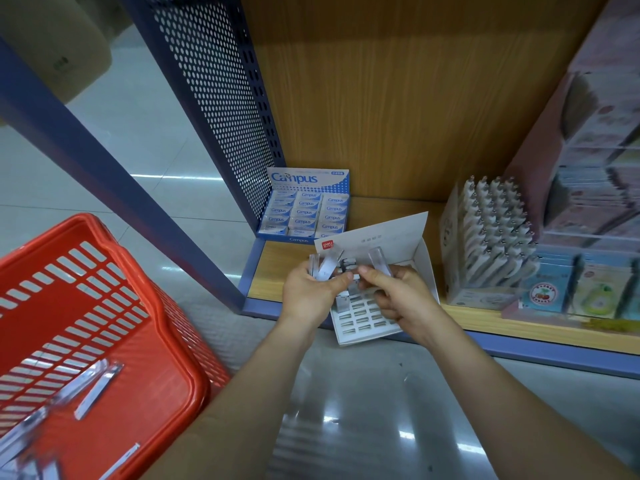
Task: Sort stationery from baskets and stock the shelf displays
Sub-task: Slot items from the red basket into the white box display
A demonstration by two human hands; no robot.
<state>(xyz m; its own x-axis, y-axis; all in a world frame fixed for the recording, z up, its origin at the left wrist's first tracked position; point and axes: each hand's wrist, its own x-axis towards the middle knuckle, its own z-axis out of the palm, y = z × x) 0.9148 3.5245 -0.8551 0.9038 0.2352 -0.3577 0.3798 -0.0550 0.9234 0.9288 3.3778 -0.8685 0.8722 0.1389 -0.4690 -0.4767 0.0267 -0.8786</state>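
The left hand (310, 289) is curled round a small bunch of clear cases (323, 268), thumb pressed across them, their tops sticking up past the fingers. Just beside it the right hand (403, 299) pinches a single clear case (379, 263) between thumb and forefinger, held upright, the other fingers folded under. Both hands hover over a white display box (349, 336) whose floor is a grid of small slots; a few slots at the back look filled, though the hands hide most of that part. The box sits at the front edge of the bottom shelf (270, 271), slightly over the lip, its lid flap (391, 233) standing up behind with a red logo at its corner. Behind and to the left on the same shelf stands a blue Campus box (306, 209) packed with rows of small wrapped blocks, close against the perforated blue side panel (214, 98). To the right of the white box is a tiered pen display (491, 237), and beyond it colourful packets (554, 296) with fruit pictures. On the pale floor (138, 150) at the left sits a red basket (69, 317) with more clear cases lying loose (98, 388) in it
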